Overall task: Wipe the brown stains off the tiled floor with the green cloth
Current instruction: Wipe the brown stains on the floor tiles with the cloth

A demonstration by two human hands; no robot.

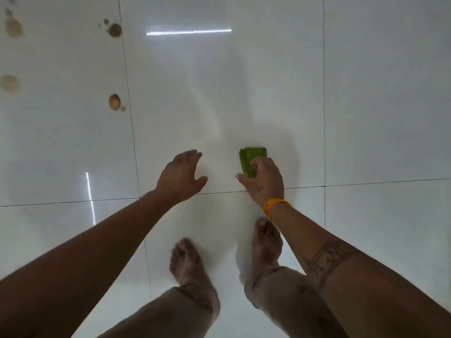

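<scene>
A folded green cloth (251, 158) lies on the white tiled floor (219, 93) in the middle of the view. My right hand (263, 181), with an orange band at the wrist, rests on the cloth's near end and grips it. My left hand (181, 175) hovers to the left of the cloth with fingers spread and nothing in it. Brown stains sit far off on the left tile: one dark stain (114, 29) at the top, one stain (114, 102) lower down near the grout line, and two paler stains (13, 27) (10, 83) at the left edge.
My two bare feet (185, 259) (266, 242) stand on the near tile just behind my hands. Dark grout lines (324, 93) cross the glossy floor, which reflects a strip light (189, 32).
</scene>
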